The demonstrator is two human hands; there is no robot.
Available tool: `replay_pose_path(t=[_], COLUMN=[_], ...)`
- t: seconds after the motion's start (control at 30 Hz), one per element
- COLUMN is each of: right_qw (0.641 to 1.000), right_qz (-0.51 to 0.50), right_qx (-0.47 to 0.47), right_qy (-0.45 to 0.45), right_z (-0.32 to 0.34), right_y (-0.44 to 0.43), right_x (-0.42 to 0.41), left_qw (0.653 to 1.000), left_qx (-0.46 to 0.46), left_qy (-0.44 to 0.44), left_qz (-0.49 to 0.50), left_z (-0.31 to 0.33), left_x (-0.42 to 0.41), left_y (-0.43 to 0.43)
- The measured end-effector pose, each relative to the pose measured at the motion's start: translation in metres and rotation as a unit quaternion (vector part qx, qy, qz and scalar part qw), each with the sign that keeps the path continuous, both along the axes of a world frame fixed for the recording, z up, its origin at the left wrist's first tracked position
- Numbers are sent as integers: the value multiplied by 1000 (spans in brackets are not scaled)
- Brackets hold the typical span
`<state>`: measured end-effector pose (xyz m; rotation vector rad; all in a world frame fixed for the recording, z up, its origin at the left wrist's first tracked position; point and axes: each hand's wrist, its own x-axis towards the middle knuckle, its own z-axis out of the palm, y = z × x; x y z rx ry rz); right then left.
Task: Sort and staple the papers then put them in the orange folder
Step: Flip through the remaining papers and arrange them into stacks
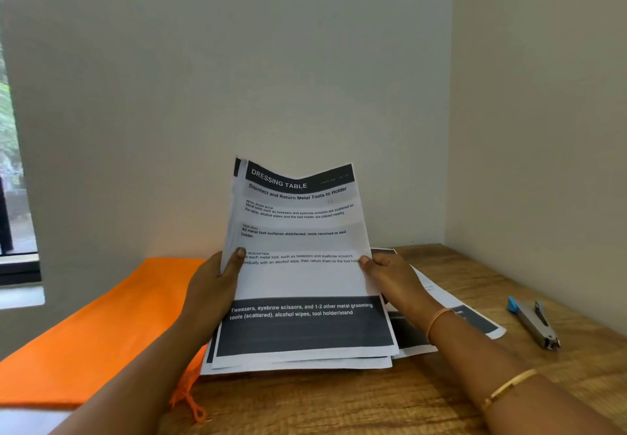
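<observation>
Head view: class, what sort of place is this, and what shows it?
Probably a desk in a room corner, office or home: a wooden table with printed papers, a stapler and an orange folder, beside a window.

The stack of papers [302,278] hides all fingers but the thumbs of the left hand [210,285] and right hand [390,278]; its rear sheets show only edges. The orange folder [101,326] runs off the left edge

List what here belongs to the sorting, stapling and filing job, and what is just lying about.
Job: papers gripped by left hand and right hand; loose sheets; stapler; orange folder.
Not the job: bangles; window.
</observation>
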<state>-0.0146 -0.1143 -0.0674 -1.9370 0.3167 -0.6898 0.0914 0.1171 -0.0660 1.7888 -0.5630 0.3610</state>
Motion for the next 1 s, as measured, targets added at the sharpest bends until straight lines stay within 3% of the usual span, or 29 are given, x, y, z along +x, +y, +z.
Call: replay_pose_path(t=[0.1,0.17,0.37,0.7,0.83,1.0], right_qw=[1000,997,961,897,872,884], right_qz=[-13,-52,-173,-313,-342,-290], right_qx=[5,-41,-197,-235,-273,-297], right_qy=[-26,-30,91,206,220,215], right_z=[-1,-4,-5,-21,-23,-25], right_y=[-2,-7,-38,-93,-97,-94], right_x=[1,2,-7,-11,-7,-5], left_qw=[999,999,997,994,994,994], left_qx=[-16,-9,47,69,64,60], left_qy=[28,30,15,15,16,28], left_qz=[-24,-27,51,83,82,84], left_z=[0,-1,-1,-4,-3,-2], left_x=[1,2,13,23,22,23], left_y=[1,2,7,19,20,21])
